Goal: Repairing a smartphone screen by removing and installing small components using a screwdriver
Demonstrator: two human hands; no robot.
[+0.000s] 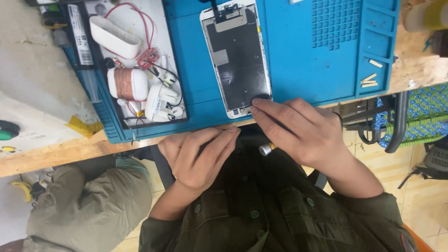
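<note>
A detached phone screen assembly (pixel 237 58) with a white frame lies face down on the blue work mat (pixel 298 51). My right hand (pixel 305 133) presses its fingertips on the screen's near corner and grips a small screwdriver (pixel 267 149), whose silver cap sticks out under the palm. My left hand (pixel 198 156) hovers at the wooden table's near edge, back up and fingers close together, pointing toward the right hand. Its palm is hidden.
A dark tray (pixel 173 42) on the mat's left holds opened white earbud case parts (pixel 161 100), a copper coil (pixel 125 84), a red circuit board (pixel 148 57) and red wires. Small sticks (pixel 369 80) lie in the mat's right compartments. Another person's leg in olive trousers (pixel 88 210) is at lower left.
</note>
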